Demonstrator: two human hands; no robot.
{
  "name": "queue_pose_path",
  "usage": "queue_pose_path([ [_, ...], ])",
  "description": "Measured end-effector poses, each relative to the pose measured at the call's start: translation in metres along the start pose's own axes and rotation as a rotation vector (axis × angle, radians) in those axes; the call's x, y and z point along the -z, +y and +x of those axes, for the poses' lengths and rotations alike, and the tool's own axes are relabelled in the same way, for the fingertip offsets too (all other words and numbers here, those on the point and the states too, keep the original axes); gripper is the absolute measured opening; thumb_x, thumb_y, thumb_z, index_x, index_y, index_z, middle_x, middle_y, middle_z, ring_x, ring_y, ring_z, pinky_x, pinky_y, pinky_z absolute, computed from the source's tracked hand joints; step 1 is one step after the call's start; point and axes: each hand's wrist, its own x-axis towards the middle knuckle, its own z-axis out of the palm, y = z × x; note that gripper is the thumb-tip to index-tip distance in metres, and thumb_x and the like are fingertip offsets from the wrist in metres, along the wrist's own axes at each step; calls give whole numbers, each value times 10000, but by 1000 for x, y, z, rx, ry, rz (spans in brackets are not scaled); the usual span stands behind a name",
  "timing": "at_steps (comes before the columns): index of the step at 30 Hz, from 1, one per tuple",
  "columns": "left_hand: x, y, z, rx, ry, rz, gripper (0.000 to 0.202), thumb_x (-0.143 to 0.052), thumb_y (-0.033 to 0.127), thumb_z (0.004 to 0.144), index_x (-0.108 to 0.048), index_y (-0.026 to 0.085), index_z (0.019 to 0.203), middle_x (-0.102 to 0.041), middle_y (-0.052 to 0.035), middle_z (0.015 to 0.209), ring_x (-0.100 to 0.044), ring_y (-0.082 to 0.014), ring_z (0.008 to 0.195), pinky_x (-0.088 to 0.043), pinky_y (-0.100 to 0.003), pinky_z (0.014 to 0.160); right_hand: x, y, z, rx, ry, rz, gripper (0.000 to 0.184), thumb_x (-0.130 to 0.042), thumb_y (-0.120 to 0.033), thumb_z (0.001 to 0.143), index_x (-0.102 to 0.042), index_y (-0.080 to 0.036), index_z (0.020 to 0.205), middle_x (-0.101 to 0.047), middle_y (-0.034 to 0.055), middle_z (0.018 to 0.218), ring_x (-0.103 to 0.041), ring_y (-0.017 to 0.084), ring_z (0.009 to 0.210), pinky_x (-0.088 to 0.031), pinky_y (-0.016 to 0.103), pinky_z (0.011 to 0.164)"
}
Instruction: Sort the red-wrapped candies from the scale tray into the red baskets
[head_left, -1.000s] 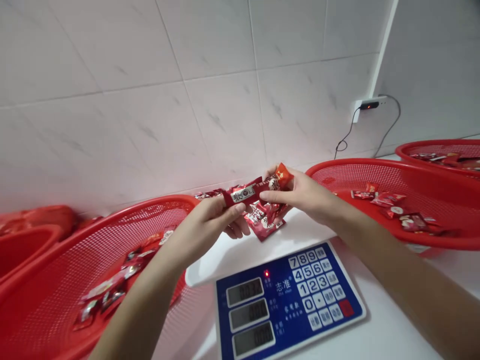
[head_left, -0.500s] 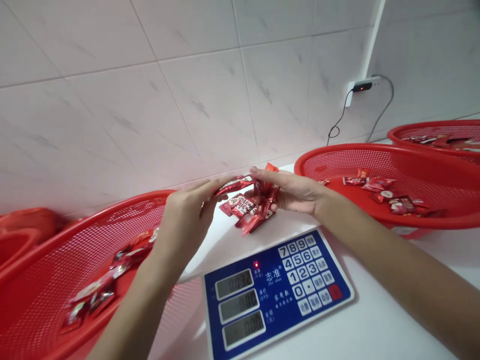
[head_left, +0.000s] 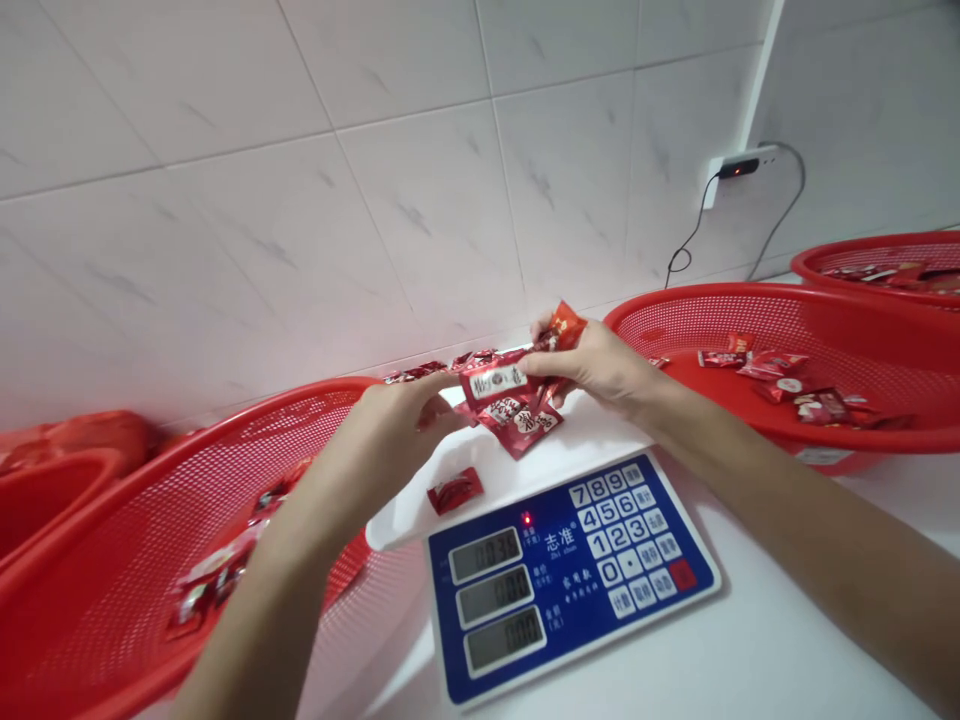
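My right hand [head_left: 600, 368] is closed round several red and orange wrapped candies [head_left: 562, 325] above the scale's white tray [head_left: 600, 430]. From the left, the fingers of my left hand [head_left: 397, 420] close at the edge of the same bunch, against a red candy with a white label [head_left: 495, 380]. More red packets [head_left: 525, 425] hang or lie just below the fingers; whether they rest on the tray I cannot tell. A single red candy [head_left: 455, 490] lies near the tray's front left. The blue scale panel [head_left: 574, 580] shows lit digits.
A red mesh basket [head_left: 247, 440] with wrapped candies stands left, partly under my left forearm. Another red basket [head_left: 885, 350] with several candies stands right, and a further one [head_left: 885, 245] behind it. A tiled wall with a plugged-in adapter [head_left: 739, 170] rises behind.
A single red candy now lies at the tray's front left. The bunch between my hands has spread out, with a white-labelled candy facing up. The view has shifted slightly.
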Motion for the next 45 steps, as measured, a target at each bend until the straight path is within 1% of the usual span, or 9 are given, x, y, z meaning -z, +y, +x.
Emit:
queue_pose_path([
  [3,5,-12,-4,30,-226,-24,291,-724,444,791,-821,302,1027,-816,-44,832,-744,-241,704,-522,-279,582,7,-10,1,113,125,40,463,-861,-161,563,-517,-220,867,-596,-30,734,-619,143,632,-505,245,477],
  [6,3,-16,-7,26,-355,-9,165,-693,413,788,-813,308,831,-799,-29,784,-737,-222,687,-490,-246,536,17,-25,-1,168,306,70,338,-748,-166,721,-471,-238,901,-624,-8,846,-640,146,756,-522,244,574],
  [11,1,-7,-4,31,-203,-166,116,-641,285,809,-741,258,758,-781,-21,778,-719,-194,707,-501,-257,603,28,-43,-9,204,470,-9,224,-634,-207,847,-434,-253,937,-672,48,1074,-636,183,1034,-526,238,705],
  [16,7,-1,1,68,-38,-799,192,-788,340,757,-674,210,841,-734,-30,763,-688,-177,725,-545,-281,672,26,-40,-10,205,436,-39,230,-653,-262,835,-438,-266,917,-675,51,1054,-628,214,1093,-539,267,733],
  [19,7,-2,2,107,-28,-941,250,-846,323,707,-673,210,847,-707,-20,735,-663,-167,682,-559,-299,670,23,-36,-8,250,423,-77,270,-669,-310,770,-432,-260,888,-667,29,999,-662,216,1035,-531,267,688],
  [23,-2,-6,7,111,-53,-839,226,-820,339,740,-693,203,869,-719,-34,745,-663,-175,699,-548,-301,670,21,-34,-6,270,399,-130,298,-681,-361,740,-453,-253,899,-643,26,951,-683,203,951,-519,246,624],
  [34,-18,-8,12,187,119,-324,159,-580,208,860,-641,233,1004,-777,-83,1051,-737,-260,925,-553,-403,827,10,-32,-12,247,240,47,297,-734,-150,719,-483,-240,850,-545,-25,740,-631,165,731,-582,291,590],
  [41,-17,-6,9,125,212,-279,205,-595,221,890,-637,211,1091,-746,-114,1185,-718,-280,1078,-569,-405,905,13,-27,-9,251,139,73,285,-759,-167,720,-515,-226,854,-590,-19,724,-635,158,666,-549,267,528],
  [45,-15,1,6,93,211,-507,335,-661,454,909,-696,206,1131,-762,-103,1155,-717,-282,1091,-590,-408,936,10,-23,-10,245,20,116,303,-796,-175,708,-535,-215,857,-596,-28,695,-611,136,615,-532,241,491],
])
